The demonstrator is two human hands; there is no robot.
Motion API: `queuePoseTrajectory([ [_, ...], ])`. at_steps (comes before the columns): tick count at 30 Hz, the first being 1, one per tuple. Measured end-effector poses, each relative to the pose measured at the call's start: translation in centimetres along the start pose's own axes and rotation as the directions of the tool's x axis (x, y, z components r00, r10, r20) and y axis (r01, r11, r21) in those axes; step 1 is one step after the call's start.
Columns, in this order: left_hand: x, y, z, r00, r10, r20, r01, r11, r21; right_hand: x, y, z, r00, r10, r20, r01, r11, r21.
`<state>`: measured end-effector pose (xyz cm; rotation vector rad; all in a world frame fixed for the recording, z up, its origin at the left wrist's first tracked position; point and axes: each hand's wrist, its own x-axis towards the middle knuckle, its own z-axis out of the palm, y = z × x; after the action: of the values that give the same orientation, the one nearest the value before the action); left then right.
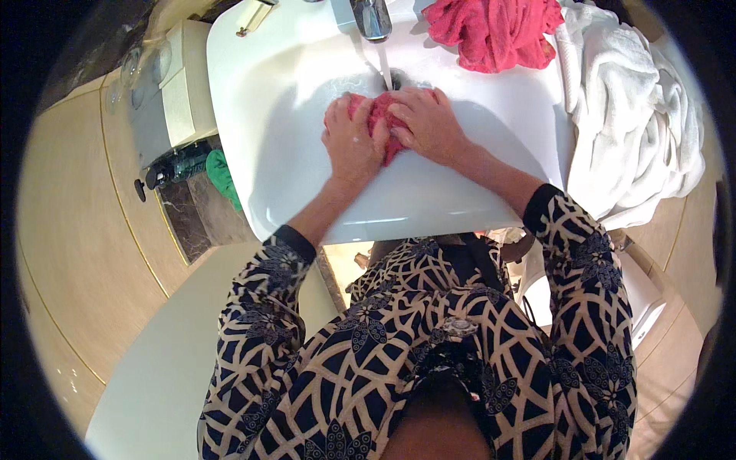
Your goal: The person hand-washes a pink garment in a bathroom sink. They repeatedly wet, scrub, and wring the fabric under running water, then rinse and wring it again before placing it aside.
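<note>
A wet red cloth (392, 146) is bunched between my two hands inside the white sink (299, 184). My left hand (354, 142) curls over its left side, fingers pressed into the fabric. From the other side my right hand (431, 123) grips it, close to my left. A thin stream of water runs down from the chrome faucet (372, 19) just beyond my hands. The dark drain (395, 78) shows partly behind the cloth. Another red cloth (498, 31) lies crumpled on the sink's far right rim.
A heap of white towels (632, 123) lies along the sink's right side. To the left stand a pale box (188, 84), clear glasses (134, 73) and dark bottles (180, 165). A green cloth (222, 180) hangs by the sink's left edge. A small packet (254, 15) rests on the far left rim.
</note>
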<state>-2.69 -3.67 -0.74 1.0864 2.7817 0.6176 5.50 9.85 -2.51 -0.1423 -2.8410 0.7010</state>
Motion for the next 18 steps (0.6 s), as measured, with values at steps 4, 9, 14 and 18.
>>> queuePoseTrajectory([
  [4,1.0,0.8,2.1,1.000,-0.003,-0.016,0.003,1.000,-0.001,0.1,0.4,1.7,0.994,0.082,-0.070,-0.085,0.996,-0.035],
  [9,4.2,-0.4,3.8,1.000,-0.013,0.012,0.013,1.000,-0.009,3.2,1.9,2.7,0.953,0.262,0.152,-0.237,0.958,-0.165],
  [14,7.9,-0.6,4.3,0.989,-0.150,-0.019,0.150,0.988,0.034,6.1,2.9,2.8,0.925,0.381,0.009,-0.377,0.919,-0.117],
  [18,9.3,-2.4,4.5,0.932,-0.360,0.046,0.321,0.758,-0.568,8.4,3.0,1.1,0.678,0.719,0.155,-0.723,0.614,0.316],
])
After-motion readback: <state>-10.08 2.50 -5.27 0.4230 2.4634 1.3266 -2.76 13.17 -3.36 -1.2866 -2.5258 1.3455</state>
